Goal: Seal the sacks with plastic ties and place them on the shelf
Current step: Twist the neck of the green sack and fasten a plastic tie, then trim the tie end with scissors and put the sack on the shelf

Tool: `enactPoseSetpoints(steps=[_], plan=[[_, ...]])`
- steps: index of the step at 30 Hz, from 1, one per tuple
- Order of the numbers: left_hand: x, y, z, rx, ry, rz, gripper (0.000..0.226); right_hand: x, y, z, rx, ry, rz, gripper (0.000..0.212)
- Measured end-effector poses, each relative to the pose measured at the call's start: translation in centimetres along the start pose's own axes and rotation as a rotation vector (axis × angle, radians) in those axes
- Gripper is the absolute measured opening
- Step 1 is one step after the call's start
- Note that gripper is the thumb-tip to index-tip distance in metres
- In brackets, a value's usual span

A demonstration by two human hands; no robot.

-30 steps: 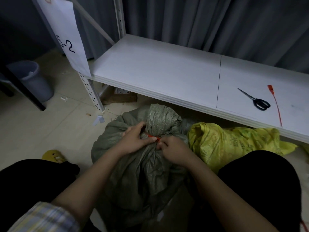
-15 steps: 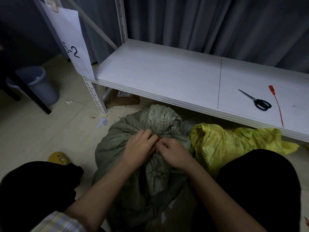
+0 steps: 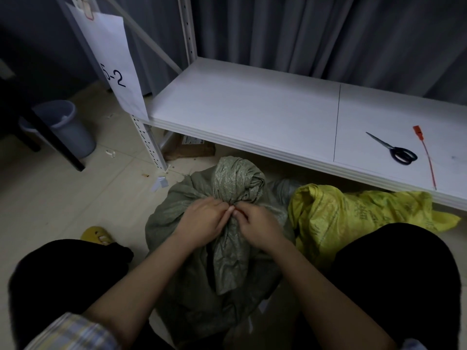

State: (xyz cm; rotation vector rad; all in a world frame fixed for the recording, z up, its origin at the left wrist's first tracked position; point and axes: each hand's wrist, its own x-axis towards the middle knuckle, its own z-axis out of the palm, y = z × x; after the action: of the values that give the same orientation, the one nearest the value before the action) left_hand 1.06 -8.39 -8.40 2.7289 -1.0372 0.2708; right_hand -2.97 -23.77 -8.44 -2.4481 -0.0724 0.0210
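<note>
A grey-green woven sack stands on the floor between my knees, its mouth gathered into a twisted neck. My left hand and my right hand meet at the neck, fingers curled and pinching a red plastic tie there. Only a sliver of that tie shows between my fingertips. A yellow sack lies to the right, partly under the white shelf. On the shelf at the right lies a second red tie.
Black-handled scissors lie on the shelf beside the spare tie. A grey bin and a dark table leg stand at the left. A yellow slipper sits by my left knee. A paper label marked 5-2 hangs on the shelf post.
My hands have drawn closer together at the sack's neck, covering most of the red tie. The view has shifted slightly down and right.
</note>
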Motion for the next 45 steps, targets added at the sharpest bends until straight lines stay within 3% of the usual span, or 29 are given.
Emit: enactPoseSetpoints(steps=[3, 8, 12, 17, 21, 25, 31, 40, 45], plan=[[-0.5, 0.0, -0.1, 0.042, 0.041, 0.038, 0.038, 0.1, 0.0, -0.2, 0.062, -0.067, 0.045, 0.021], [-0.1, -0.5, -0.1, -0.074, 0.132, 0.094, 0.039, 1.0, -0.2, -0.1, 0.163, -0.017, 0.093, 0.022], [0.0, -0.5, 0.0, -0.083, 0.115, 0.148, 0.046, 1.5, 0.3, -0.3, 0.21, -0.05, 0.11, 0.022], [0.4, -0.6, 0.5, -0.015, 0.058, 0.14, 0.035, 1.9, 1.6, 0.2, 0.234, -0.025, 0.14, 0.022], [1.8, 0.5, -0.3, 0.122, -0.013, 0.002, 0.042, 1.7, 2.3, -0.8, 0.325, 0.017, 0.205, 0.016], [3.8, 0.3, 0.0, -0.008, -0.074, -0.259, 0.037, 1.6, 3.0, -3.3, 0.261, 0.116, 0.211, 0.016], [7.8, 2.1, 0.3, -0.134, -0.145, -0.318, 0.038, 1.4, 5.1, -9.0, 0.182, 0.27, 0.274, 0.015], [14.9, 7.4, 2.6, -0.028, -0.256, -0.182, 0.038, 2.4, 14.2, -16.3, 0.227, 0.471, 0.532, 0.02], [19.2, 8.3, 4.9, 0.19, -0.35, -0.157, 0.032, 3.2, 21.9, -19.9, 0.044, 0.54, 0.68, 0.028]])
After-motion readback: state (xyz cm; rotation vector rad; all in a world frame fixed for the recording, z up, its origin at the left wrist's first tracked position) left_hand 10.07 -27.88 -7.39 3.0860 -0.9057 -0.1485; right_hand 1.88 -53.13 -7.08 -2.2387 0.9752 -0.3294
